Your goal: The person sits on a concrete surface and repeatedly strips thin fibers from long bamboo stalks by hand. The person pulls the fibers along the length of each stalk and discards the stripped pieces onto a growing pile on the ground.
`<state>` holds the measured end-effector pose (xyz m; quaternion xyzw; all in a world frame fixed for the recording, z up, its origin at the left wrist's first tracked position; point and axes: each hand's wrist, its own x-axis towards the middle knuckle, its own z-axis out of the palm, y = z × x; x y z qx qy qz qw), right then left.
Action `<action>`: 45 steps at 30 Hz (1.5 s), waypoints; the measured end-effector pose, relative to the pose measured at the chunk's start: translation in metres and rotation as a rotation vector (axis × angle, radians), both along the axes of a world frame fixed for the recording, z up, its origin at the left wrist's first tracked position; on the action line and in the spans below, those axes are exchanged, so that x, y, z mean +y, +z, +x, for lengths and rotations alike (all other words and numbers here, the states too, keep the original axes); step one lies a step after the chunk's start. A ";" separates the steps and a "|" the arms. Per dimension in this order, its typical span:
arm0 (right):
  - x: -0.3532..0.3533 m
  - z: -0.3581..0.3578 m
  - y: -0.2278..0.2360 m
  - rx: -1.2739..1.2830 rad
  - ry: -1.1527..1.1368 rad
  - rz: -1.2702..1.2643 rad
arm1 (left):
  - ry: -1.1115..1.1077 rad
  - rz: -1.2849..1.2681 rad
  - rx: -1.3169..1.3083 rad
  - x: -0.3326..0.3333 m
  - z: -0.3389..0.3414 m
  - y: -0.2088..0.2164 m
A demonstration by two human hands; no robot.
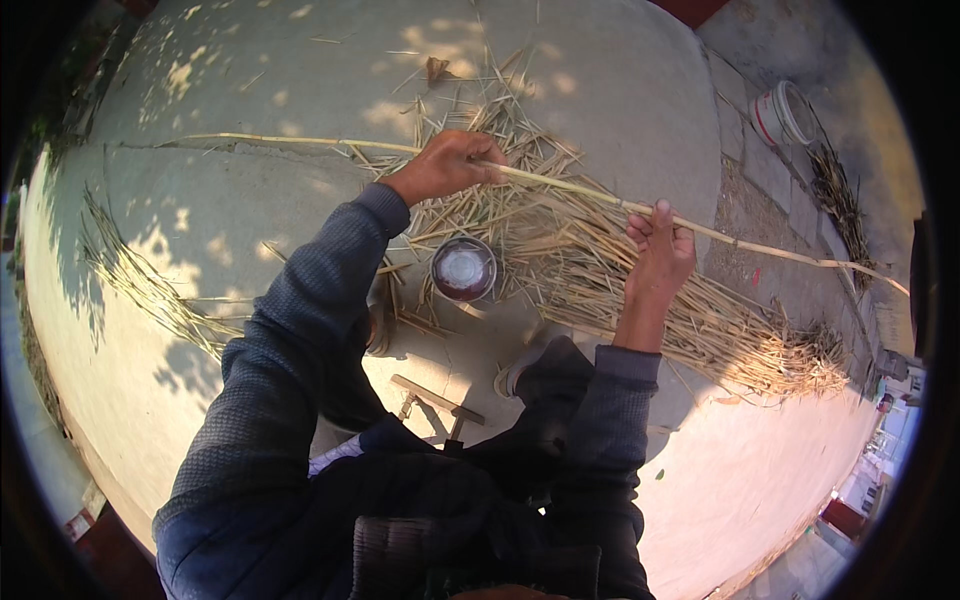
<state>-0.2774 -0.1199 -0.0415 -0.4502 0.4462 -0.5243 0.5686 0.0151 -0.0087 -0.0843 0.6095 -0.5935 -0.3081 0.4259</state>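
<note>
A long, thin, pale yellow-green reed stalk (pixel 570 186) stretches crosswise in front of me, its knots showing along the right half. My left hand (pixel 447 163) is closed around it near the middle. Farther right, my right hand (pixel 660 252) pinches the same stalk between thumb and fingers. Below the stalk lies a big heap of dry stalks (pixel 600 270) on the concrete, spreading to the right. Between my feet and the heap stands a round metal bowl (pixel 463 268) with something pale inside; its contents are hard to make out.
At the left lies a separate bundle of thin stalks (pixel 150 285). A wooden stool-like piece (pixel 437 398) shows between my legs. A white bucket (pixel 785 113) lies at the far right beside dark brushwood (pixel 840 195). One dry brown leaf (pixel 436 70) rests beyond the heap.
</note>
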 end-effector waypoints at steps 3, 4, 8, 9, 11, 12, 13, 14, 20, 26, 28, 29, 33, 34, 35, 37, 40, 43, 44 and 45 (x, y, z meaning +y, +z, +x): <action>-0.003 -0.001 -0.001 0.075 -0.050 0.068 | 0.102 0.050 0.367 0.001 0.010 -0.004; -0.003 -0.002 -0.001 0.107 -0.083 0.110 | 0.156 0.043 0.515 0.001 0.015 -0.004; -0.003 0.001 -0.003 0.063 -0.018 0.147 | 0.244 -0.039 0.114 0.004 0.023 0.000; 0.000 0.004 -0.004 0.060 0.003 0.147 | 0.285 -0.116 -0.105 0.004 0.020 0.004; 0.007 0.013 -0.005 0.036 0.064 0.153 | 0.303 -0.220 -0.372 0.001 0.009 0.012; 0.012 0.019 -0.007 0.015 0.108 0.156 | 0.286 -0.248 -0.419 -0.001 0.000 0.017; 0.018 0.026 -0.008 -0.003 0.145 0.169 | 0.271 -0.308 -0.460 -0.003 -0.010 0.021; 0.024 0.035 -0.009 -0.017 0.199 0.176 | 0.169 -0.383 -0.351 -0.004 -0.023 0.025; 0.034 0.052 -0.014 -0.052 0.311 0.233 | -0.040 -0.165 -0.232 -0.001 -0.035 0.034; 0.001 0.016 -0.007 -0.119 0.286 0.267 | -0.006 0.132 -0.184 0.011 -0.003 0.039; 0.007 0.022 -0.011 -0.069 0.290 0.318 | -0.036 -0.148 -0.202 0.009 -0.019 0.033; 0.011 0.026 -0.013 -0.088 0.300 0.312 | -0.045 -0.254 -0.220 0.007 -0.030 0.029; 0.025 0.040 -0.010 -0.098 0.321 0.331 | 0.109 -0.346 -0.415 0.003 -0.056 0.015; 0.027 0.041 -0.008 -0.097 0.313 0.333 | 0.132 -0.334 -0.338 0.003 -0.057 0.015; 0.027 0.042 -0.007 -0.088 0.324 0.327 | 0.140 -0.319 -0.258 0.004 -0.057 0.016; 0.029 0.044 -0.006 -0.071 0.324 0.331 | 0.151 -0.264 -0.157 0.005 -0.057 0.022; 0.029 0.045 -0.010 -0.082 0.317 0.357 | 0.147 -0.283 -0.300 0.009 -0.057 0.037; 0.027 0.045 -0.019 -0.093 0.201 0.452 | 0.236 -0.447 -0.484 0.008 -0.047 0.044; 0.024 0.042 -0.020 -0.099 0.168 0.434 | 0.312 -0.468 -0.470 0.007 -0.036 0.045; 0.020 0.037 -0.020 -0.101 0.155 0.430 | 0.360 -0.408 -0.255 0.005 -0.026 0.046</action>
